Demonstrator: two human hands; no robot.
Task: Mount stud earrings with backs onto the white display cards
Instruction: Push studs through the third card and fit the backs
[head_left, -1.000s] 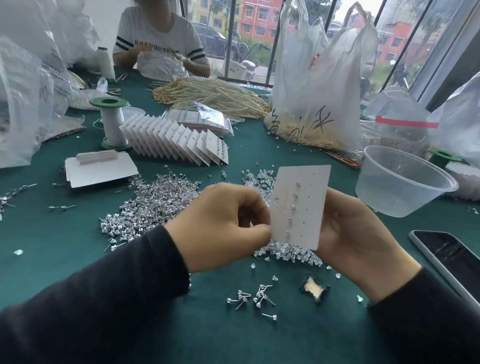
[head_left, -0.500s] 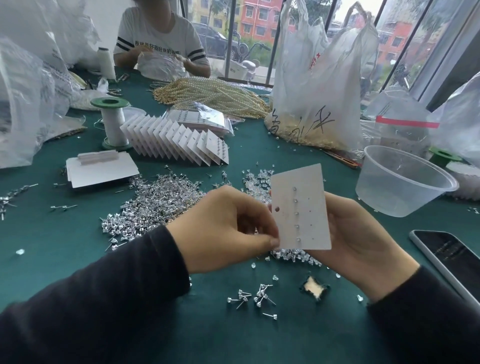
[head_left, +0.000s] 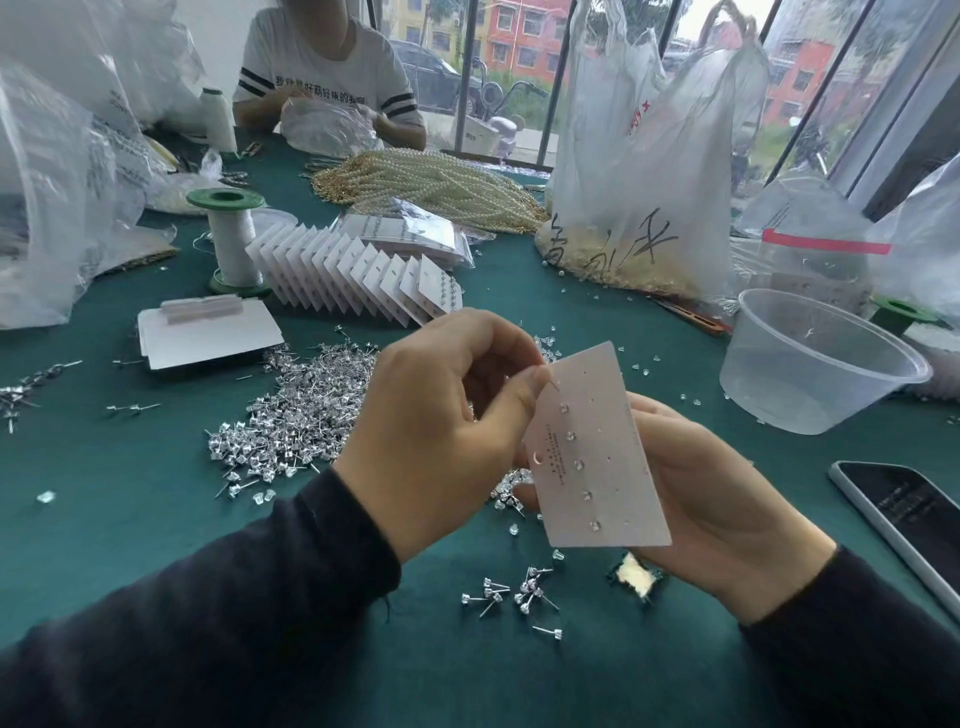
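Head view: left hand (head_left: 447, 426) fingertips pinch a stud earring (head_left: 554, 383) at the card's eleven-o'clock corner, post aimed toward four o'clock. Right hand (head_left: 727, 499) clamps the white display card (head_left: 597, 452) from behind, long axis twelve-to-six.

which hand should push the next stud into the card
Left. The left hand already pinches a stud at the display card top corner, near the empty holes. The right hand supports the card from behind.

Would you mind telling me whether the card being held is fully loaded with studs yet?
Not yet. The card in the right hand shows one column of studs; its other holes are bare.
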